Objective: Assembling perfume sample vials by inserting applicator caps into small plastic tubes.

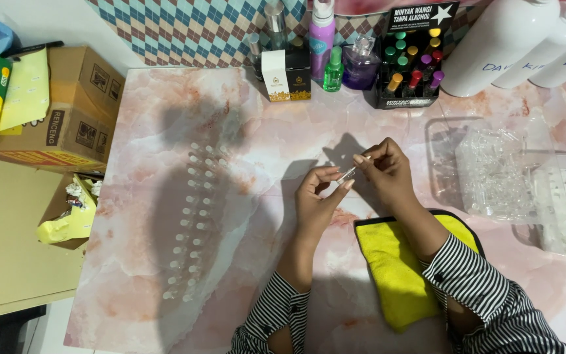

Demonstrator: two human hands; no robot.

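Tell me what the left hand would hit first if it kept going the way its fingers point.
The left hand points up and right, at the small clear vial it pinches with the right hand. Past the vial it would meet the right hand's fingers almost at once; depth looks matched.

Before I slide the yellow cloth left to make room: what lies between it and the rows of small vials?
Head view: between the yellow cloth and the vial rows lies bare marble tabletop, crossed only by the left forearm.
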